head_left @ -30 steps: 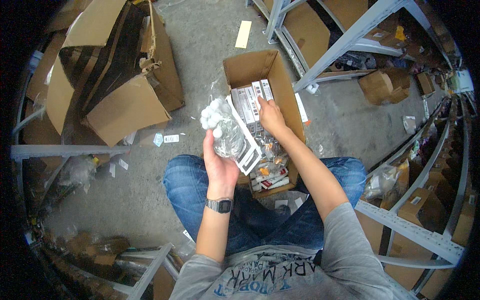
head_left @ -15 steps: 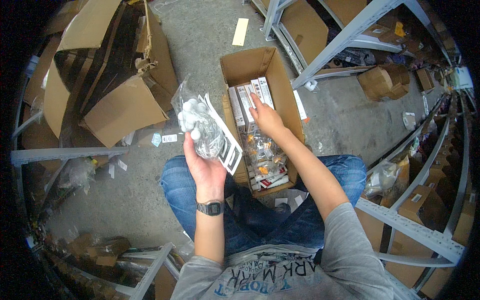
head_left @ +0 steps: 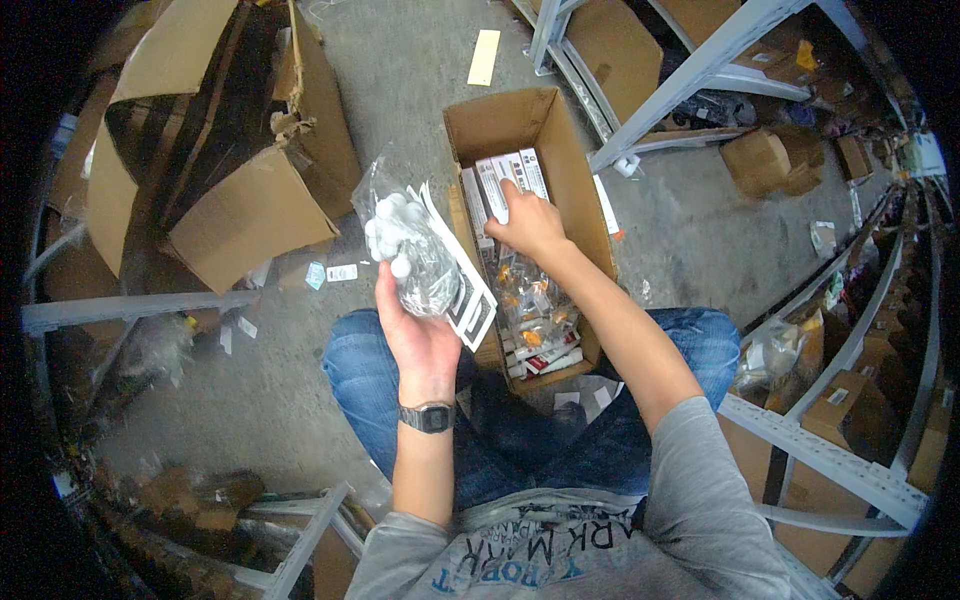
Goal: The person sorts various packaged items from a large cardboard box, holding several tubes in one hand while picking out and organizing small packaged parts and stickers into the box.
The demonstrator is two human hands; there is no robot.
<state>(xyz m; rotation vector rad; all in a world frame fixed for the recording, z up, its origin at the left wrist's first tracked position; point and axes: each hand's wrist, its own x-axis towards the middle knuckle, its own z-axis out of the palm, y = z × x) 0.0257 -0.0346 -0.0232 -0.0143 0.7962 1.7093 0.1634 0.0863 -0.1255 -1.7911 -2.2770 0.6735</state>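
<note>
My left hand (head_left: 420, 345) holds up a clear plastic bag (head_left: 428, 280) of thin pieces with round white ends. Black-and-white printed sheets (head_left: 478, 312) stick out along the bag's right side. Between my knees stands an open cardboard box (head_left: 585, 190). Inside its far half lie several slim white boxes (head_left: 490, 185) in a row. My right hand (head_left: 532, 225) reaches in over them, fingers bent, thumb and fingers closed on one white box; the fingertips are partly hidden. Clear bags with orange-yellow parts (head_left: 525, 290) and red-and-white packages (head_left: 550, 360) fill the near half.
A large torn carton (head_left: 260, 210) stands at the left. Grey metal shelf frames (head_left: 690, 90) rise at the right and lower sides. A small open carton (head_left: 765, 165) sits farther right. Paper scraps, including a pale yellow slip (head_left: 483, 57), lie on the concrete floor.
My right hand has drawn back slightly, and its fingers have bent from stretched out to closed on a white box. My left hand and its bag have shifted a little right.
</note>
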